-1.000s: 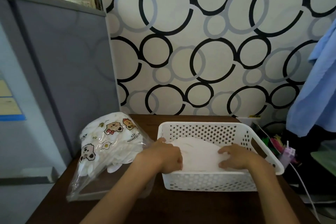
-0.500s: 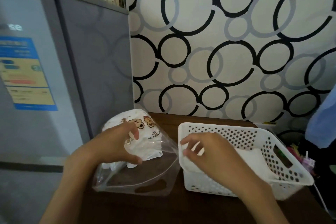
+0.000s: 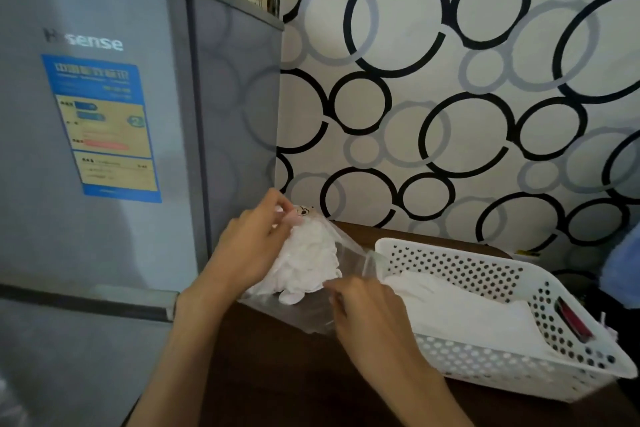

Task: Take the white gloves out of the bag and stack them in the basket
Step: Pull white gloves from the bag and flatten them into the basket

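Note:
A clear plastic bag (image 3: 349, 255) with cartoon prints lies on the dark table (image 3: 277, 374), left of the white perforated basket (image 3: 485, 360). A bundle of white gloves (image 3: 308, 263) fills the bag. My left hand (image 3: 249, 246) grips the bag's far left side, fingers pinching its top. At the bag's open mouth, my right hand (image 3: 367, 315) has its curled fingers on the plastic edge, just below the gloves. A stack of white gloves (image 3: 460, 305) lies flat in the basket.
A grey fridge (image 3: 121, 149) stands hard against the table's left side. The circle-patterned wall (image 3: 450, 97) backs the table. Blue cloth (image 3: 623, 270) hangs at the far right. A red object (image 3: 571, 322) shows through the basket's right wall.
Both hands left the glove stack in the basket and moved left to the bag. The left hand now lifts the bag's far end; the right hand went from the basket's rim to the bag's mouth.

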A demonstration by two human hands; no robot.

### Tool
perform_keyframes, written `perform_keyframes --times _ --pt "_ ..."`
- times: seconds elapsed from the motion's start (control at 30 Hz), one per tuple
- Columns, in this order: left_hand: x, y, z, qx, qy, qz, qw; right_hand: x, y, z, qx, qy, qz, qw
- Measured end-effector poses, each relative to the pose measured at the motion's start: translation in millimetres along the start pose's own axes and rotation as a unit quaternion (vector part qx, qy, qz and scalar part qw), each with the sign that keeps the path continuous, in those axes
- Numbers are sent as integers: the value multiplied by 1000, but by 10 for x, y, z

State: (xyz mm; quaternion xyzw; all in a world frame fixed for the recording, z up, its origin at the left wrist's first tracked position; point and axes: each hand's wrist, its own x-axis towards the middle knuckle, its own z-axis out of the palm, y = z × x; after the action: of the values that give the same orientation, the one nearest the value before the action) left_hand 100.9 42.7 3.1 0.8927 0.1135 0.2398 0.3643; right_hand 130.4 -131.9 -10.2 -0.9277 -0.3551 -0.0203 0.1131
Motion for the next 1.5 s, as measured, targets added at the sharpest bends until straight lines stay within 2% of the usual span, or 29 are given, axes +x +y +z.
perform_keyframes --times 0.1,0.17,0.23,0.33,0.4,0.5,0.6,0.7,0.83,0.9,1.03,1.17,1.27,1.37,1.5 --pt "-22 -15 -89 -19 17 -5 1000 17 -61 2 2 12 5 1000" --pt "-24 -49 -103 25 -8 -15 1000 18 -86 16 17 53 2 998" --pt "-12 -79 -77 49 -60 -56 995 52 -99 70 16 47 3 999" --pt "17 -161 34 -46 -148 -112 982 156 -145 144 13 2 29 999" --pt "40 -209 80 -91 -169 -132 973 253 -222 165 -14 25 16 999" --pt "25 -152 22 -130 -199 -136 962 416 -313 244 -45 -9 29 999" --pt "-7 -94 -28 -143 -204 -145 957 547 -309 295 -67 -3 38 997" --pt "-6 -127 55 -129 -208 -158 957 470 -339 271 -28 -5 10 1000" --pt "9 -136 201 -48 -191 -203 959 207 -400 187 11 -22 -24 999" --pt "-16 -119 218 -17 -201 -188 961 45 -360 144 21 -40 -32 998" --pt "-6 -137 146 -3 -245 -138 960 -247 -160 32 40 20 -27 999" --pt "-19 -169 9 103 -297 -115 942 -299 20 23 27 60 -21 998" --pt "-82 -139 -194 126 -274 -84 950 -239 107 33 62 72 5 995" --pt "-173 32 -330 106 -229 23 967 -181 139 -8 111 96 25 989" --pt "-199 193 -218 69 -234 73 967 -103 161 -96 207 122 48 970"
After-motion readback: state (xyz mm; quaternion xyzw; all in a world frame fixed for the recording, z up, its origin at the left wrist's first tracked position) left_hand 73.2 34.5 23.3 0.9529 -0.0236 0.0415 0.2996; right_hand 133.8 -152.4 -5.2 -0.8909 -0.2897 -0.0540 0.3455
